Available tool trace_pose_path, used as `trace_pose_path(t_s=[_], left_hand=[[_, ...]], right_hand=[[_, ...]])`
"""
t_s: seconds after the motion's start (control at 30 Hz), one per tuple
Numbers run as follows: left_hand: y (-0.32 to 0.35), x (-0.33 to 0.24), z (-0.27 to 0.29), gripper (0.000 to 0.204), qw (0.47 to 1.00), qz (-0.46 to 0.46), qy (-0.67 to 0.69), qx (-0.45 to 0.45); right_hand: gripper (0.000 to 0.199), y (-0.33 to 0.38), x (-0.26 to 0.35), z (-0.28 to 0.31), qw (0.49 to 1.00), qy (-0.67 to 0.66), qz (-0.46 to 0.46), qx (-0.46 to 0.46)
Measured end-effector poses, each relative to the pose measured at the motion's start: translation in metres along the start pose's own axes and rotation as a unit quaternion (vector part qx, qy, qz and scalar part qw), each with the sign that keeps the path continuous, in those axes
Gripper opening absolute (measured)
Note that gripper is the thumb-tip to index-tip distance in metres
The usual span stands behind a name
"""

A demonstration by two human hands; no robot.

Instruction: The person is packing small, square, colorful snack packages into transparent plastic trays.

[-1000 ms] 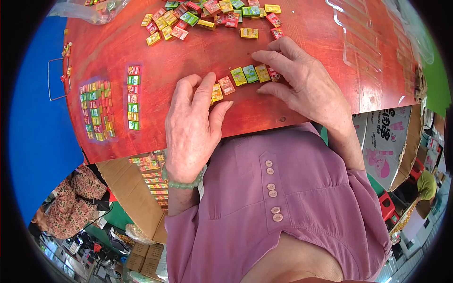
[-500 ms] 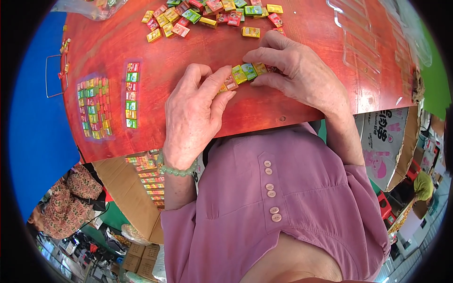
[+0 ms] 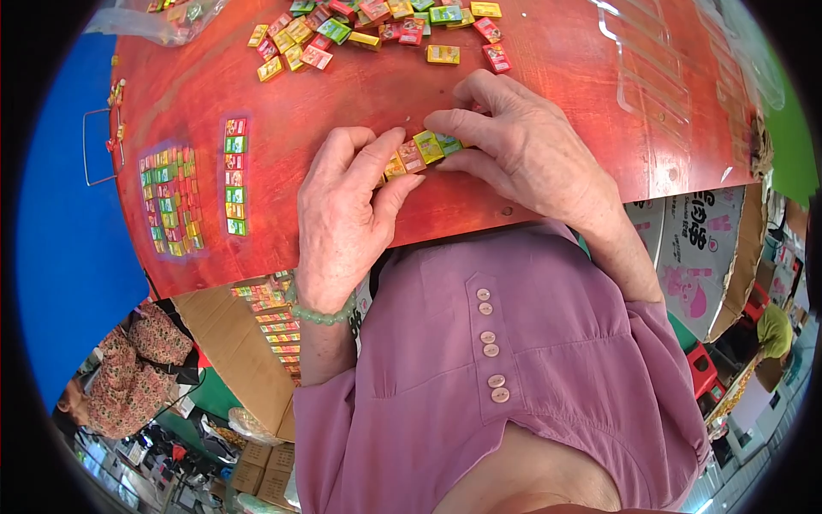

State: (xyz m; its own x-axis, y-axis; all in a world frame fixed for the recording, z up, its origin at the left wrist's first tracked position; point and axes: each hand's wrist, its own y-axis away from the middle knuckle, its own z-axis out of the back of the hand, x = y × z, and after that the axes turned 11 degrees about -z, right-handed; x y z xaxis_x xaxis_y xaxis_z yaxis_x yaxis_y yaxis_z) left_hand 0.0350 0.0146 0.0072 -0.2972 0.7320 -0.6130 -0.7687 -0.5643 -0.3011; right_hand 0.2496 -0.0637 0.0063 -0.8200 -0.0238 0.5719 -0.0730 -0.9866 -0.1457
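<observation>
On the red table (image 3: 556, 86), my left hand (image 3: 342, 214) and my right hand (image 3: 522, 150) press from both sides on a short row of small colourful packets (image 3: 419, 152), yellow, pink and green. The left thumb and fingers close on the row's left end, and the right fingers curl over its right end. The row lies near the table's front edge. A green bead bracelet (image 3: 321, 315) is on my left wrist.
A loose heap of small packets (image 3: 377, 30) lies at the far side of the table. A wrapped strip of packets (image 3: 235, 176) and a wider wrapped block (image 3: 169, 201) lie at left. Cardboard boxes (image 3: 693, 248) stand below right, and a clear bag (image 3: 154, 21) sits far left.
Both hands have drawn together, pushing the spread packets into a tight row between them. The row has shifted slightly left toward my left hand.
</observation>
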Motion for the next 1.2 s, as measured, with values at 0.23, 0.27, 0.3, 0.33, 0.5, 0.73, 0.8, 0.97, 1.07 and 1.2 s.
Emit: trace_pose_path(t_s=[0.23,0.27,0.3,0.33,0.5,0.73,0.8,0.97,1.07,1.2], left_hand=[[0.005,-0.007,-0.01,0.031,0.999,-0.019,-0.038,-0.021],[0.006,-0.009,-0.011,0.031,0.999,-0.016,-0.044,-0.017],[0.005,-0.011,-0.013,0.031,0.999,-0.014,-0.049,-0.011],[0.005,-0.016,-0.014,0.031,0.999,-0.027,-0.043,-0.012],[-0.02,-0.035,-0.034,0.033,0.997,-0.077,-0.02,0.014],[-0.107,-0.076,-0.086,0.025,0.976,-0.214,0.029,0.03],[-0.125,-0.083,-0.107,0.022,0.972,-0.228,0.041,0.035],[-0.152,-0.095,-0.138,0.017,0.963,-0.262,0.037,0.052],[-0.159,-0.094,-0.151,0.019,0.96,-0.277,0.02,0.047],[-0.159,-0.095,-0.153,0.024,0.963,-0.263,0.032,0.057]], right_hand=[[0.024,0.007,-0.002,-0.007,1.0,-0.005,-0.014,0.007],[0.023,0.009,-0.003,-0.009,1.0,-0.018,-0.021,0.003],[0.022,0.013,-0.002,-0.009,0.999,-0.031,-0.029,-0.001],[0.023,0.017,-0.001,-0.007,0.999,-0.032,-0.034,0.003],[0.026,0.049,-0.011,0.027,0.995,-0.042,-0.094,-0.019],[0.033,0.083,-0.057,0.094,0.972,0.049,-0.157,-0.17],[0.033,0.093,-0.075,0.104,0.968,0.053,-0.181,-0.168],[0.035,0.104,-0.101,0.118,0.954,0.061,-0.238,-0.17],[0.035,0.105,-0.113,0.117,0.953,0.065,-0.232,-0.185],[0.034,0.108,-0.116,0.115,0.951,0.055,-0.246,-0.182]])
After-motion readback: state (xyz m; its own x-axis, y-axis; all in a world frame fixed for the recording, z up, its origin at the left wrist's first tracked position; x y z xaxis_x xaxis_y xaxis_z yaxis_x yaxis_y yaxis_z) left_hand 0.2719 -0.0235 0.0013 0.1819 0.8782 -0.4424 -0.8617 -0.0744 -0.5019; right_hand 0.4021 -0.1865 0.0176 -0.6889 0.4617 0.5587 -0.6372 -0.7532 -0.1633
